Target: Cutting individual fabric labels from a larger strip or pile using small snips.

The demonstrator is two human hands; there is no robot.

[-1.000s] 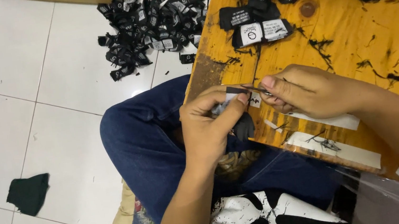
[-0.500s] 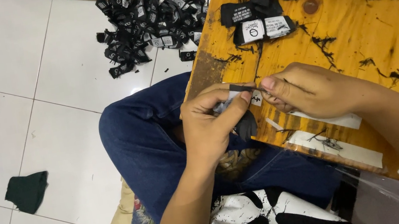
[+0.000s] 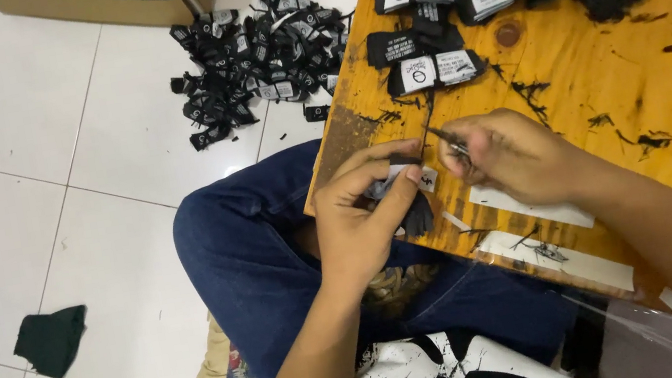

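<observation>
Head view: the left hand point(image 3: 359, 221) pinches a small black-and-white label point(image 3: 408, 191) at the wooden tabletop's point(image 3: 607, 83) near-left edge; the right hand's point(image 3: 511, 157) fingers grip a thin tool point(image 3: 447, 140) against it; finished bundles point(image 3: 419, 32) lie far, a loose label heap point(image 3: 260, 48) on the floor seemingly remains.

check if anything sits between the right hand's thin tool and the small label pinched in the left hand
Nothing visible does. The left hand pinches the small label over the table edge, and the thin tool in the right hand points straight at it across open space.
</observation>
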